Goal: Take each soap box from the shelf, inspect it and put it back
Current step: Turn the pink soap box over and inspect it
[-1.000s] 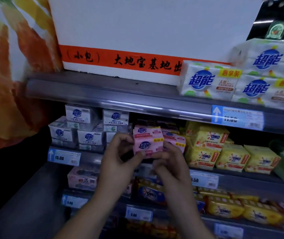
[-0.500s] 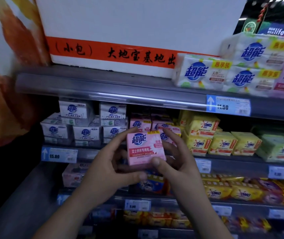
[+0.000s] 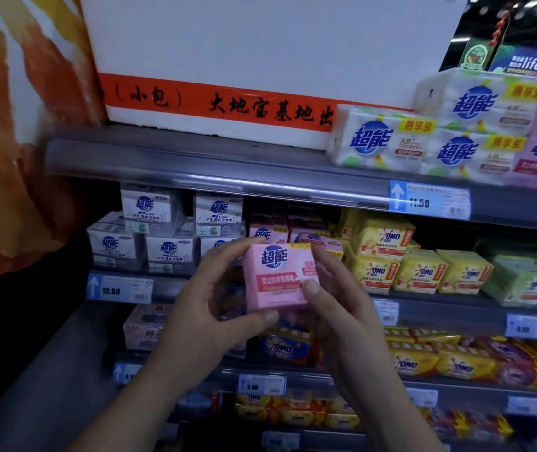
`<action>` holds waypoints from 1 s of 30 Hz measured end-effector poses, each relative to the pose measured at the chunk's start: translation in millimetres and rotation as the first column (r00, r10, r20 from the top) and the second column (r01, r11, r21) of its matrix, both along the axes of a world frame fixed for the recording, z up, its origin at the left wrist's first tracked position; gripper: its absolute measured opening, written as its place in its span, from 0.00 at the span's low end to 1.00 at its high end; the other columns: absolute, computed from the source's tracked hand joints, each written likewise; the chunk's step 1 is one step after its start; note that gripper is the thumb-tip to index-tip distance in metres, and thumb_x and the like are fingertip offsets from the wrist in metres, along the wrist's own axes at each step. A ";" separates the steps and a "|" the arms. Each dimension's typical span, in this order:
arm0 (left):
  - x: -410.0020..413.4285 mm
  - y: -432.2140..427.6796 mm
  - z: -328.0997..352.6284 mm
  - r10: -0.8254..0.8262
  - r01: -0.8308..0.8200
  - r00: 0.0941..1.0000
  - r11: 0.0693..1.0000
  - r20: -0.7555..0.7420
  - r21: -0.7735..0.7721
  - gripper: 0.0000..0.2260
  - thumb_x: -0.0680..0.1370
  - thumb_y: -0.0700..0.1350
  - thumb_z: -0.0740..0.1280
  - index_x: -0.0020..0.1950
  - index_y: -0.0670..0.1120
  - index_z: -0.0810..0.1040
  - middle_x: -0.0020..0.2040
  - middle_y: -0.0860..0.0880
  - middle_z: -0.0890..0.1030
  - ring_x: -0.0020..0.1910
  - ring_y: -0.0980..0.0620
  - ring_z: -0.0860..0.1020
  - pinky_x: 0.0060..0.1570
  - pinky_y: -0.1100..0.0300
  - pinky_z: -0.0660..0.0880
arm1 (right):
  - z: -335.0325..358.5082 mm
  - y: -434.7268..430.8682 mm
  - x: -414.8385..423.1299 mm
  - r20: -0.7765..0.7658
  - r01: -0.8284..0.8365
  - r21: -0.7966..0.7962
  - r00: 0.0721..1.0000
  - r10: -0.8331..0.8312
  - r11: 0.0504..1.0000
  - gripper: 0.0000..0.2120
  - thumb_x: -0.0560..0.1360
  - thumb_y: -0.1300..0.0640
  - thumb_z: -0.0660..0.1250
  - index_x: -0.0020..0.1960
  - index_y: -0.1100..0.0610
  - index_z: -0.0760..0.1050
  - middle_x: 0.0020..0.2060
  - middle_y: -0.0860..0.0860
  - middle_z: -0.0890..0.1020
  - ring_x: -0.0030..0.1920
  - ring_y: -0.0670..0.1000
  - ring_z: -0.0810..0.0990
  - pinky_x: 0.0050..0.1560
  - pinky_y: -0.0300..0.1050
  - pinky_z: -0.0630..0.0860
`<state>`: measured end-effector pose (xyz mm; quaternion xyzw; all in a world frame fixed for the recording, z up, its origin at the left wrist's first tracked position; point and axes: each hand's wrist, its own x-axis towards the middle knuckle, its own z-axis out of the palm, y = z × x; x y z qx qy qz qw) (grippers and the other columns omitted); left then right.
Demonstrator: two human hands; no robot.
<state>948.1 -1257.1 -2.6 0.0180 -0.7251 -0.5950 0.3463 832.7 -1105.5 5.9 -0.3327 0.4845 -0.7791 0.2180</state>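
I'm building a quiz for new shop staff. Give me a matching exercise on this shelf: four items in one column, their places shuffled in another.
1 pink soap box
2 yellow OMO packs
3 white foam box
4 15.00 price tag

A top shelf
B shelf edge below the white soap boxes
C between left hand and right hand
D second shelf down, right part

Pairs: 1-C, 2-D, 3-A, 4-B

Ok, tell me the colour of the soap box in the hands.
The soap box is pink with a blue logo, seen best in the head view.
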 end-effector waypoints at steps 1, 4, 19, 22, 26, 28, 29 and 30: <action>-0.5 0.3 -1.4 -0.024 0.022 0.999 0.999 0.045 0.032 0.32 0.70 0.54 0.78 0.73 0.62 0.74 0.66 0.51 0.82 0.63 0.49 0.82 0.54 0.45 0.84 | 1.0 2.0 2.0 -0.109 0.085 0.007 0.990 -0.083 0.996 0.26 0.74 0.58 0.74 0.70 0.44 0.77 0.62 0.50 0.86 0.56 0.53 0.87 0.48 0.43 0.85; -3.5 5.7 -3.1 -0.149 0.133 0.988 0.948 0.035 0.290 0.30 0.71 0.59 0.78 0.72 0.60 0.77 0.69 0.50 0.81 0.65 0.47 0.82 0.59 0.48 0.82 | 0.0 2.9 9.5 -0.396 0.272 0.019 0.886 -0.243 0.962 0.34 0.71 0.59 0.79 0.70 0.37 0.71 0.62 0.42 0.84 0.55 0.48 0.87 0.47 0.42 0.85; 0.1 15.7 -0.8 0.182 -0.218 0.974 0.904 -0.131 -0.367 0.45 0.71 0.52 0.79 0.81 0.60 0.57 0.74 0.61 0.74 0.71 0.56 0.75 0.62 0.46 0.77 | -5.4 8.2 6.8 -0.108 -0.038 0.133 0.993 0.053 0.990 0.15 0.72 0.50 0.76 0.56 0.51 0.79 0.56 0.53 0.87 0.53 0.55 0.87 0.53 0.57 0.84; -0.2 12.9 -2.2 0.158 -0.189 0.981 0.920 -0.115 -0.343 0.46 0.70 0.58 0.79 0.81 0.62 0.56 0.77 0.62 0.69 0.76 0.59 0.70 0.66 0.47 0.75 | -7.0 11.0 3.1 -0.059 -0.090 0.021 0.994 0.091 0.996 0.19 0.72 0.59 0.77 0.61 0.57 0.77 0.60 0.59 0.85 0.59 0.60 0.84 0.53 0.54 0.83; -0.4 8.9 -3.2 0.132 -0.144 0.989 0.933 -0.058 -0.331 0.45 0.68 0.56 0.80 0.80 0.63 0.61 0.78 0.63 0.67 0.76 0.58 0.69 0.67 0.46 0.75 | -7.8 10.2 2.9 -0.034 -0.102 -0.026 0.994 0.101 0.994 0.20 0.72 0.62 0.76 0.62 0.59 0.77 0.64 0.60 0.83 0.63 0.62 0.82 0.54 0.54 0.82; -1.8 6.8 -3.8 0.119 -0.134 0.991 0.915 -0.063 -0.381 0.42 0.68 0.55 0.81 0.78 0.60 0.67 0.77 0.60 0.69 0.75 0.54 0.71 0.65 0.47 0.78 | -6.6 8.5 3.4 0.044 -0.094 0.000 0.995 0.094 0.996 0.16 0.75 0.56 0.74 0.61 0.56 0.80 0.59 0.58 0.85 0.58 0.60 0.85 0.51 0.54 0.84; -2.0 5.3 -4.4 0.105 -0.120 0.993 0.911 -0.061 -0.395 0.40 0.68 0.55 0.81 0.77 0.60 0.69 0.76 0.59 0.71 0.73 0.53 0.73 0.63 0.48 0.79 | -6.0 6.8 4.0 0.111 -0.103 0.019 0.989 0.100 0.994 0.15 0.76 0.51 0.73 0.61 0.55 0.82 0.58 0.59 0.86 0.57 0.61 0.85 0.51 0.57 0.84; -1.7 4.1 -4.7 0.088 -0.098 0.995 0.919 -0.042 -0.381 0.39 0.67 0.56 0.82 0.76 0.61 0.70 0.74 0.59 0.73 0.71 0.53 0.76 0.60 0.49 0.81 | -6.9 5.1 4.3 0.185 -0.107 0.055 0.978 0.096 0.993 0.18 0.77 0.43 0.71 0.60 0.54 0.84 0.58 0.60 0.86 0.57 0.63 0.85 0.51 0.60 0.83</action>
